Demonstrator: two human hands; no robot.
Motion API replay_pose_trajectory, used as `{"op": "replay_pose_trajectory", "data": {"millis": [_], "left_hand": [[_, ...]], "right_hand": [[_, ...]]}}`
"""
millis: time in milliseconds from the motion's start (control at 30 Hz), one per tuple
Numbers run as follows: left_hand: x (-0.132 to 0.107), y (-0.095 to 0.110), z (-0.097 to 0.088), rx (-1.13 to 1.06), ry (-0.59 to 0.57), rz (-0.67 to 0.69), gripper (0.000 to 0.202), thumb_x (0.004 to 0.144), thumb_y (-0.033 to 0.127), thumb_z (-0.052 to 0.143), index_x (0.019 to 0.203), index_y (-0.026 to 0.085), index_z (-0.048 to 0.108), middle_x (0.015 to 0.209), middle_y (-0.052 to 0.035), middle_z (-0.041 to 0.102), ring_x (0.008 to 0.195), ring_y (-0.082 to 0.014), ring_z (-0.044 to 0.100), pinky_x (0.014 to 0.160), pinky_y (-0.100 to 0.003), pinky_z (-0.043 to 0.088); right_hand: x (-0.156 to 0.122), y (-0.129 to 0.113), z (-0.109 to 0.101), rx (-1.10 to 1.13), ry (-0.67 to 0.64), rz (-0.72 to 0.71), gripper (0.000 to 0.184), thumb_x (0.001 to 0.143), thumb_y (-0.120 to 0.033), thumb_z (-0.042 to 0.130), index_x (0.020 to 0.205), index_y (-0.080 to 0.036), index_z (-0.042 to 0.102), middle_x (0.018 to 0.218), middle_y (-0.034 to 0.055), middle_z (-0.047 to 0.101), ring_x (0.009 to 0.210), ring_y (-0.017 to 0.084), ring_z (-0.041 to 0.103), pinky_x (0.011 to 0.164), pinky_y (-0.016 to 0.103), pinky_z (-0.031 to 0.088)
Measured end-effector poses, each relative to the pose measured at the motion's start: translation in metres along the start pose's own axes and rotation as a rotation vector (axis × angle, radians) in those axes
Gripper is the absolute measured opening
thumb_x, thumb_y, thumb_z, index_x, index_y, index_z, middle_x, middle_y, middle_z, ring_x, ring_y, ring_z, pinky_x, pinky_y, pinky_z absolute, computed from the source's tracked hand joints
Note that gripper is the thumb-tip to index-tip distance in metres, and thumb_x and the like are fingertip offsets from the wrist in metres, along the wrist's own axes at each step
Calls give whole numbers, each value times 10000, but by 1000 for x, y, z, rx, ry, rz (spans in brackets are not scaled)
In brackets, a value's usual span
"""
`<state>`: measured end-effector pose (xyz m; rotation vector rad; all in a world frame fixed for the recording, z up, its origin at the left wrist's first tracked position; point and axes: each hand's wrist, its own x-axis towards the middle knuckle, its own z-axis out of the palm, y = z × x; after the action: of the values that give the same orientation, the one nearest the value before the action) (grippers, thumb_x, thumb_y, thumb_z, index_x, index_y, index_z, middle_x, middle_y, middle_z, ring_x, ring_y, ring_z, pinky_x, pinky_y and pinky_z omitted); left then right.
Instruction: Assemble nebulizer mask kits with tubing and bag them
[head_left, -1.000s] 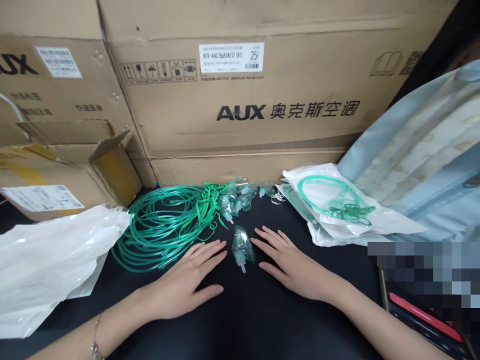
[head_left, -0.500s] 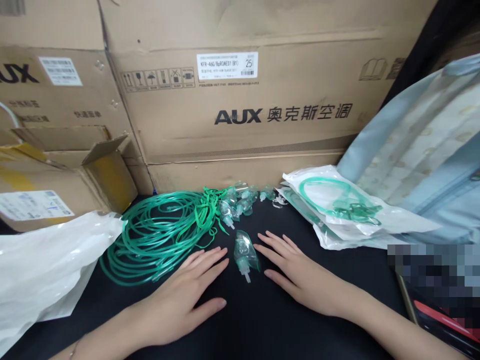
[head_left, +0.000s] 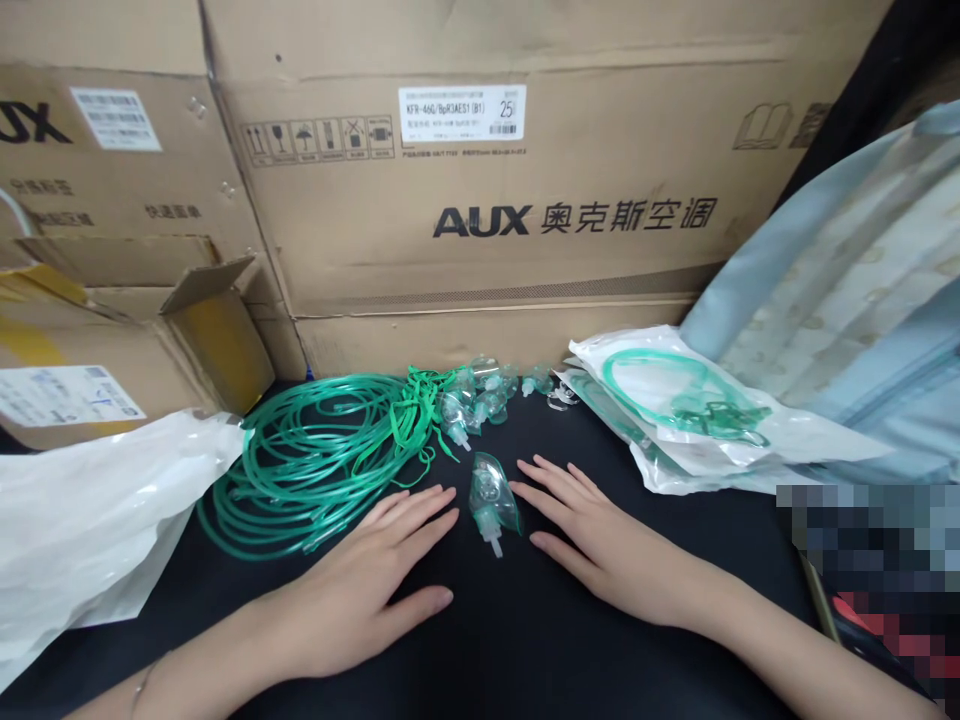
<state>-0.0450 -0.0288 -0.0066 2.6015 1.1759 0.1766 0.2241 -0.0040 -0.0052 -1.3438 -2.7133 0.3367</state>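
A clear green oxygen mask [head_left: 491, 492] lies on the black tabletop between my hands, its pale connector pointing toward me. To its left, my left hand [head_left: 375, 580] rests palm down with the fingers stretched out, holding nothing. My right hand [head_left: 592, 535] lies flat on the other side, fingers spread and fingertips close to the mask's edge. Beyond my left hand is a heap of coiled green tubing [head_left: 307, 460] with green elastic straps [head_left: 409, 415] at its right end. Several more clear masks [head_left: 484, 400] are bunched behind the single one.
White plastic packs [head_left: 697, 410] holding green tubing are stacked at the right. A white plastic bag [head_left: 97, 530] lies at the left, in front of an open cardboard box [head_left: 142, 350]. Large cartons [head_left: 480, 250] stand along the back. Light-blue fabric [head_left: 840, 300] hangs at the right.
The view has shifted slightly, so the scene sits a little higher in the picture. Both hands and the mask between them keep their places.
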Motion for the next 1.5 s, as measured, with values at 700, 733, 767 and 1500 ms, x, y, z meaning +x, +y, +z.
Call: {"op": "replay_pose_trajectory", "data": {"millis": [700,733,767,1500], "left_hand": [[0,-1,0,-16,3,8,543,881,451,366,1384,292,243,1478,-26,207,1353,-248,168,1085,-513,180],[0,0,0,-16,0,6,544,881,453,363,1385,289,242,1478,-28,206,1353,-248,168,1085,-514,176],[1,0,-1,-18,-3,5,545,881,453,362,1386,288,240,1478,-29,206,1352,-248,171,1085,-514,175],[60,-7,-32,467,458,-252,322,895,224,306,957,146,613,936,-108,597,895,-252,546,766,-387,417]], "right_hand": [[0,0,0,-8,4,-6,525,905,-462,279,1362,-212,345,1471,67,228,1364,244,116,1096,498,136],[0,0,0,-9,1,-6,528,905,-463,276,1365,-211,339,1472,67,223,1365,244,110,1096,498,133],[-1,0,0,-9,-3,-4,531,905,-464,274,1368,-211,334,1473,67,221,1366,245,105,1096,500,132],[52,-19,-17,35,531,-48,211,861,-173,400,951,-162,591,952,82,592,918,205,539,826,373,449]]}}
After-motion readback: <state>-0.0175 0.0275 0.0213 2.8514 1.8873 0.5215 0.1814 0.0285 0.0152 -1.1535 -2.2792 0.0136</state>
